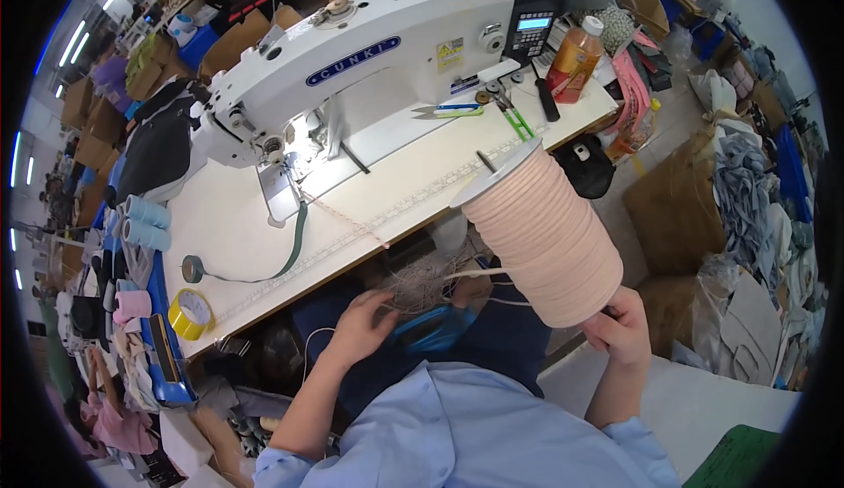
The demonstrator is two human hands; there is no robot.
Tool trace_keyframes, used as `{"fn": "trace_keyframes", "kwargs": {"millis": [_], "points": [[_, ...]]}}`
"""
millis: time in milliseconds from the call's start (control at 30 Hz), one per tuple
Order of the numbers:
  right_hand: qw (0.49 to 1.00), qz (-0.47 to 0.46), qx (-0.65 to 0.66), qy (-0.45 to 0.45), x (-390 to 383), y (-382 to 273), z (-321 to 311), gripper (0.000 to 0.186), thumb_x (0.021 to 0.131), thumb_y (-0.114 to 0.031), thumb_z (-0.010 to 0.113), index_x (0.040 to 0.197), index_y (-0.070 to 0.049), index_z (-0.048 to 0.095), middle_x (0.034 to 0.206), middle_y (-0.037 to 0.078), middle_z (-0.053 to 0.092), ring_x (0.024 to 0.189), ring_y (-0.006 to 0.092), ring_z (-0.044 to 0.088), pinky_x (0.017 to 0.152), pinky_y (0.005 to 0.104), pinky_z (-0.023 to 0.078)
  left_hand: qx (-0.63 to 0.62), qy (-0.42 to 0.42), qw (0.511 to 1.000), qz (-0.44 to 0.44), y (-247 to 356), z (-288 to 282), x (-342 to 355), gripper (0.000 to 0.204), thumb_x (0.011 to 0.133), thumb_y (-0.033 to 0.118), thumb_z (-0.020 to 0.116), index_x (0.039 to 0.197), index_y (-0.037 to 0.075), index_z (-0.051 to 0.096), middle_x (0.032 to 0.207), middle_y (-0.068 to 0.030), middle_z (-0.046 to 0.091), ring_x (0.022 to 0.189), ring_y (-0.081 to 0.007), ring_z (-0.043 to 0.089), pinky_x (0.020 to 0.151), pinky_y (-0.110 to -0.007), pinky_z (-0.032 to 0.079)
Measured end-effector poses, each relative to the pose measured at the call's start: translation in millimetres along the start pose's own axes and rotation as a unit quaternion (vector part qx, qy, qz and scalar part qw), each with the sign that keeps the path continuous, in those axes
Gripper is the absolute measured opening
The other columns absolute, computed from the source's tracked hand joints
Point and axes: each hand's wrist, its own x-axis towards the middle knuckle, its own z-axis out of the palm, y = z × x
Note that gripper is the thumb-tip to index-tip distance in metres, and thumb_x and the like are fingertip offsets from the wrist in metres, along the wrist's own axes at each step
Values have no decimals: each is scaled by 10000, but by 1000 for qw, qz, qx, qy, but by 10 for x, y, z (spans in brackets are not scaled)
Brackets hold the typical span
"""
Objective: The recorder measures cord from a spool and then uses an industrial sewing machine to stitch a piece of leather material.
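Spool [547, 237] in right hand [628, 337], fingers [601, 333] partly hidden.

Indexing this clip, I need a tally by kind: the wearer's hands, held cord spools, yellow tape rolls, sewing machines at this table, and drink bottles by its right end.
Left hand and right hand: 2
Pink cord spool: 1
Yellow tape roll: 1
Sewing machine: 1
White-capped drink bottle and yellow-capped drink bottle: 2
Total: 7

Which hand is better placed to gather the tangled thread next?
Probably the left: the left hand is right beside the tangled thread, its fingers toward it, while the right hand is occupied at the lower end of the pink cord spool.
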Motion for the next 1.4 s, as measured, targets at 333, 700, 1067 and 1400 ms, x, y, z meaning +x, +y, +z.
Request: {"fn": "trace_keyframes", "kwargs": {"millis": [333,700,1067,1400], "points": [[994,6,-64,-83,93,-25,198,226,832,-47,625,1020,75,648,815,55,681,713,120,605,642,253,460,-356,-36,925,124,1088,-96,366,471,893,75,618,1323,-15,450,1318,-146,515,1256,-239,465,1049,-336,338],[984,-19,-124,-130,197,-42,158,217,821,-59,627,1003,55,656,796,84,679,690,124,615,621,252,458,-298,32,936,186,1031,-38,323,498,854,-15,531,1342,-11,436,1375,-134,467,1309,-244,404,1077,-352,299],[989,-41,-103,-95,135,-79,62,211,828,-55,632,1003,61,653,790,60,667,653,101,588,579,239,430,-200,-70,973,95,593,163,125,389,992,324,443,1084,8,649,895,-154,685,837,-293,678,732,-379,510],[997,-14,-34,-69,9,-54,-57,230,851,-8,599,1064,71,634,703,-21,581,575,29,440,500,206,316,30,-86,996,22,130,43,-107,563,868,262,623,1327,-22,463,1334,-227,481,1262,-355,438,1047,-400,365]]}}
